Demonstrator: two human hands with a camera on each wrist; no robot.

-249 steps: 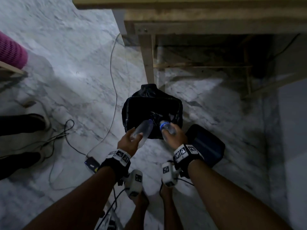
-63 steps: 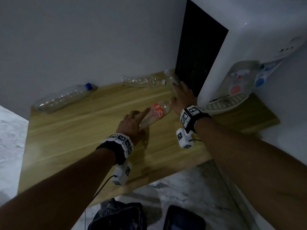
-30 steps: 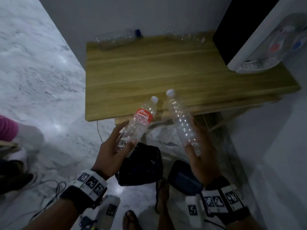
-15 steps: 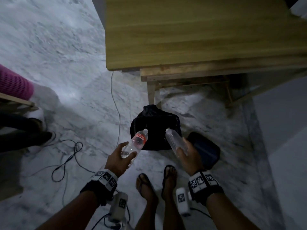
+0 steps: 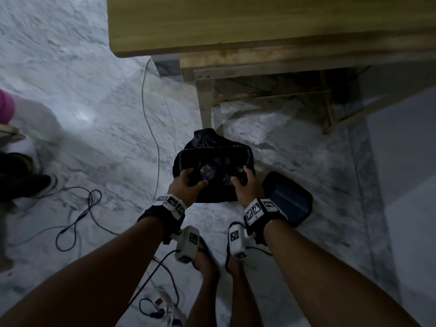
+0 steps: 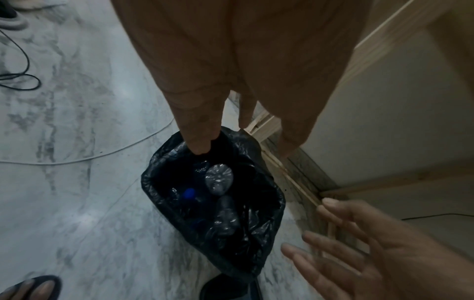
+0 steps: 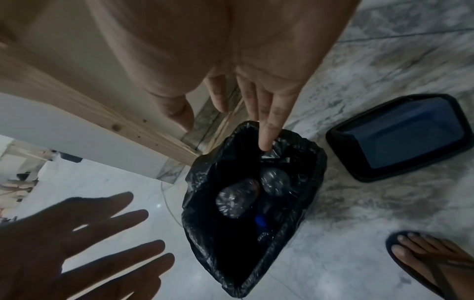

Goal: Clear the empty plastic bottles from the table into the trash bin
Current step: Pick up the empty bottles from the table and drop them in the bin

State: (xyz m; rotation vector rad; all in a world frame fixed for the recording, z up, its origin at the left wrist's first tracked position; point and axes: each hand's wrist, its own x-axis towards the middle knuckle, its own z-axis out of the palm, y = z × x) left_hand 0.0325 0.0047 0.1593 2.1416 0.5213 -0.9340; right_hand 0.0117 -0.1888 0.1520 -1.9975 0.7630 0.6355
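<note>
The trash bin point(image 5: 186, 159) point(image 6: 153, 178) point(image 7: 315, 160), lined with a black bag, stands on the marble floor by the table leg. Clear plastic bottles point(image 5: 208, 172) point(image 6: 219, 179) point(image 7: 237, 200) lie bottom-up inside it, beside a blue cap point(image 6: 189, 192) point(image 7: 259, 220). My left hand point(image 5: 186, 182) point(image 6: 231, 113) point(image 7: 84, 241) hovers over the bin's left side, fingers spread and empty. My right hand point(image 5: 243, 180) point(image 7: 238, 105) point(image 6: 359, 243) hovers over its right side, fingers straight and holding nothing.
The wooden table point(image 5: 236, 24) overhangs at the top, its leg point(image 5: 205, 100) just behind the bin. A dark bin lid point(image 5: 289, 201) point(image 7: 400, 138) lies right of the bin. Cables point(image 5: 151, 119) trail over the floor at left. My sandalled feet point(image 5: 207, 263) stand below the hands.
Both hands moved over the bin and let go of their bottles, which now lie inside the bag. The view tilted further down toward the floor.
</note>
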